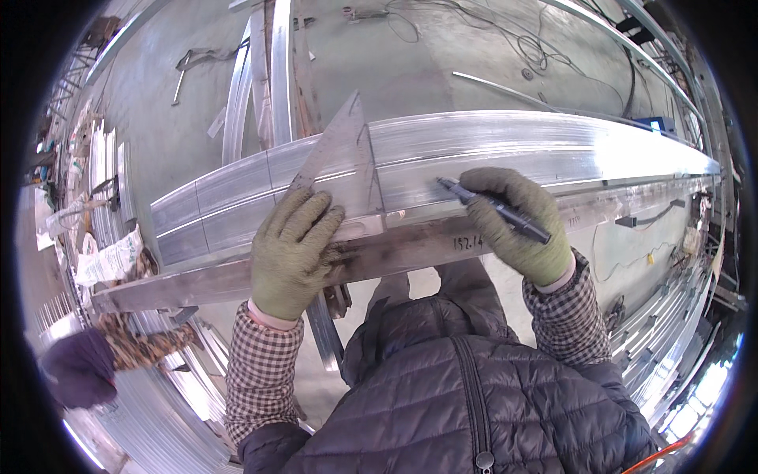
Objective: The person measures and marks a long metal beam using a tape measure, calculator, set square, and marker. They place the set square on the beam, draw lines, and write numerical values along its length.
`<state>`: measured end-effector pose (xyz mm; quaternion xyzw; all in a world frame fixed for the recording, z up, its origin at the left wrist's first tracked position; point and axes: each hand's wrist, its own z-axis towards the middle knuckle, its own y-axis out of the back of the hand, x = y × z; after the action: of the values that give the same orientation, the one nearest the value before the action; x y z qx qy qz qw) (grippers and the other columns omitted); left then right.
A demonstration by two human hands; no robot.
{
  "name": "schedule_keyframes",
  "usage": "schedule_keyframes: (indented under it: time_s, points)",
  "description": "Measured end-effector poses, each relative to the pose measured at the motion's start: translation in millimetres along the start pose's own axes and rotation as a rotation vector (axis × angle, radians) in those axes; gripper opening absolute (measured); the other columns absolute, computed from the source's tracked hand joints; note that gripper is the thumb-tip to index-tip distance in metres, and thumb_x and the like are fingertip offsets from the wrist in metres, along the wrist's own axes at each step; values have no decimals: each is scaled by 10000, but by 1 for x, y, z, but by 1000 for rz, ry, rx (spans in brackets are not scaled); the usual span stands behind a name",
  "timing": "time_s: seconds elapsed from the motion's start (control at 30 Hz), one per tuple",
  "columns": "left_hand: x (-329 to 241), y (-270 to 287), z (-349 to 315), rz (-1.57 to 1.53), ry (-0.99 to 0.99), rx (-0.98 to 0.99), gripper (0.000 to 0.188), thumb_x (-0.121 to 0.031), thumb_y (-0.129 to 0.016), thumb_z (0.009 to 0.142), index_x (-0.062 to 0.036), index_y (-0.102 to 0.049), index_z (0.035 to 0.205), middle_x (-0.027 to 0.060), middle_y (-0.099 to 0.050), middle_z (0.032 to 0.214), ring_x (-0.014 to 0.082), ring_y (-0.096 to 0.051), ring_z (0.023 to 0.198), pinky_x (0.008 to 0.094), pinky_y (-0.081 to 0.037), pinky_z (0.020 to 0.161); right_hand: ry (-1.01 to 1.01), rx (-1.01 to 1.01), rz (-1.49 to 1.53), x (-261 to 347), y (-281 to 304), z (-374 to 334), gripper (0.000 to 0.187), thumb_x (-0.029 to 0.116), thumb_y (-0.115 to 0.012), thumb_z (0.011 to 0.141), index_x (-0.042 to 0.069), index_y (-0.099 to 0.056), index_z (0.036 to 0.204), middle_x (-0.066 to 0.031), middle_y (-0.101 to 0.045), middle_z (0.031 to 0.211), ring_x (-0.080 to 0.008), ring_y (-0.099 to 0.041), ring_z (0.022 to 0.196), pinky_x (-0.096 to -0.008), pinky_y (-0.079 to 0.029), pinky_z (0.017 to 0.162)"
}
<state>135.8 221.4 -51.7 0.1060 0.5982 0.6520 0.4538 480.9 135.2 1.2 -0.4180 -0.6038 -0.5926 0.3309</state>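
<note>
Across shiny grooved metal [489, 150], the gloved left hand [294, 251] holds a flat triangle [347, 170], the right hand [523, 250] a cylindrical marker [517, 218].

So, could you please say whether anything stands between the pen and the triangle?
Nothing visible does: between the pen in the right hand and the triangle under the left hand, only the metal beam shows.
</note>
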Motion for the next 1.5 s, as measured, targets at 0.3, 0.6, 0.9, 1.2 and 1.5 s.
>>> schedule_keyframes:
  time_s: [0.3, 0.6, 0.9, 1.2, 1.5]
  points:
    - [-49, -47, 42, -23, -110, 11, 669, -236, -940, 749, -117, -800, 1392, 99, -751, 1464, 385, -664, 1450, 587, -521, 1263, -60, -283, 276, -72, 46, -19, 298, 100, -767, 1142, -26, -746, 1411, -103, -834, 1218, -155, -789, 1107, -316, -638, 995]
    - [-82, -68, 77, -22, -100, 59, 690, -212, -938, 745, -111, -795, 1412, 111, -745, 1479, 400, -687, 1417, 612, -536, 1246, -62, -297, 352, -89, 66, -1, 352, 143, -782, 1130, -38, -741, 1430, -127, -832, 1253, -168, -799, 1124, -329, -650, 1008]
    - [-86, -64, 81, -40, -86, 69, 566, -212, -923, 797, -88, -830, 1342, 128, -750, 1450, 410, -701, 1391, 609, -570, 1210, -62, -269, 239, -76, 67, 10, 346, 171, -815, 1115, -6, -767, 1408, -103, -841, 1203, -150, -794, 1060, -314, -643, 944]
    - [-86, -59, 85, -61, -85, 85, 624, -164, -937, 728, -86, -828, 1338, 129, -753, 1425, 413, -706, 1379, 589, -589, 1190, -19, -141, 71, -61, 51, 43, 343, 148, -778, 1137, -8, -750, 1441, -101, -832, 1230, -139, -777, 1082, -303, -635, 969]
    - [-85, -63, 81, -49, -81, 61, 661, -182, -951, 718, -119, -823, 1364, 100, -759, 1443, 386, -702, 1394, 579, -577, 1219, 64, -224, 105, -69, 34, 62, 320, 246, -811, 1093, 66, -792, 1357, -149, -867, 1144, -265, -865, 1030, -374, -685, 903]
